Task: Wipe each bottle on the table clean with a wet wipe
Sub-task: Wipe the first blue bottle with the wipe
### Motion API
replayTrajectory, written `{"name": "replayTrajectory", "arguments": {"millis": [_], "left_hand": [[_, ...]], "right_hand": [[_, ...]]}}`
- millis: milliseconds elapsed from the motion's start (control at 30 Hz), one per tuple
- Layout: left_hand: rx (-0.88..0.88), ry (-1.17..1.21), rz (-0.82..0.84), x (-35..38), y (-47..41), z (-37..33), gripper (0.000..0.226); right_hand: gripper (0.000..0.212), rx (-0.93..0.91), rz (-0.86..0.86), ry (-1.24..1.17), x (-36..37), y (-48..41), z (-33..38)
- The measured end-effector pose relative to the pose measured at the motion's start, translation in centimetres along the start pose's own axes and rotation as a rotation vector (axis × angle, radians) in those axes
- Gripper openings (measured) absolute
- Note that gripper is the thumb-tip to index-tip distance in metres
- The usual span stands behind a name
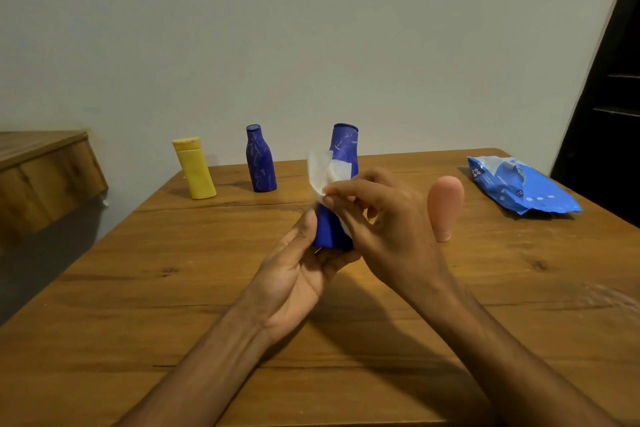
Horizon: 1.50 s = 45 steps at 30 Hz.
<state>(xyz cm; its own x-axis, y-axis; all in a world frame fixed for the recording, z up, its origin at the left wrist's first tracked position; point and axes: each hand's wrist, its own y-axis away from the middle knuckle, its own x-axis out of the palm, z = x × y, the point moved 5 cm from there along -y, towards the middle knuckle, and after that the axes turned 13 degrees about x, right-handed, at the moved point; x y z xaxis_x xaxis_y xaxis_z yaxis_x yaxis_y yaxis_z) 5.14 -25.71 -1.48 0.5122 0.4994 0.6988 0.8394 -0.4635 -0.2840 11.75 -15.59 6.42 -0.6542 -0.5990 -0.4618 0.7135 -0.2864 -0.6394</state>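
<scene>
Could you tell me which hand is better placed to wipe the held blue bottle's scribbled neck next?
Right, probably: the right hand pinches the wet wipe against the blue bottle just below the marks, while the left hand holds its base, steadying it.

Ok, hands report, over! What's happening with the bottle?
Left hand holds blue bottle at its base. Right hand pinches wet wipe against it. Nothing in the way.

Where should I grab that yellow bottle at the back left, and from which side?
Probably its mid-body, from the near side: the yellow bottle stands upright, straight-walled below its cap, and the small blue bottle beside it stands apart.
</scene>
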Motion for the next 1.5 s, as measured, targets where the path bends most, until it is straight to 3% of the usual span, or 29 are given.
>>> {"name": "replayTrajectory", "arguments": {"millis": [167, 333, 467, 600, 733, 1033, 1400, 1500], "left_hand": [[0.03, 0.068, 0.004, -0.3, -0.1, 0.0, 0.031], [-0.019, 0.008, 0.081, 0.2, 0.0, 0.1, 0.036], [0.016, 0.048, 0.08, -0.2, -0.1, -0.3, 0.035], [-0.012, 0.018, 0.103, 0.2, 0.0, -0.4, 0.035], [-0.015, 0.032, 0.11, 0.2, -0.3, -0.6, 0.039], [0.016, 0.011, 0.126, 0.3, -0.3, -0.9, 0.055], [0.02, 0.014, 0.158, 0.9, -0.3, -1.2, 0.044], [0.031, 0.023, 0.144, 1.0, -0.3, -1.5, 0.04]], "right_hand": [[0.022, -0.017, 0.247, 0.062, 0.7, -0.2, 0.6], [0.02, 0.04, -0.006, 0.016, -0.7, -1.2, -0.2], [0.02, 0.045, 0.231, 0.021, 0.5, -1.6, 0.1], [0.024, 0.142, 0.071, -0.038, 0.1, -1.3, -0.9], [0.021, 0.112, 0.046, -0.035, -0.3, -1.8, -0.5], [0.023, 0.069, 0.271, 0.021, -0.1, -1.5, -0.7], [0.022, 0.139, 0.191, -0.066, -1.0, -1.8, -1.5], [0.019, 0.126, 0.262, -0.051, -0.9, -1.6, -1.4]]}}
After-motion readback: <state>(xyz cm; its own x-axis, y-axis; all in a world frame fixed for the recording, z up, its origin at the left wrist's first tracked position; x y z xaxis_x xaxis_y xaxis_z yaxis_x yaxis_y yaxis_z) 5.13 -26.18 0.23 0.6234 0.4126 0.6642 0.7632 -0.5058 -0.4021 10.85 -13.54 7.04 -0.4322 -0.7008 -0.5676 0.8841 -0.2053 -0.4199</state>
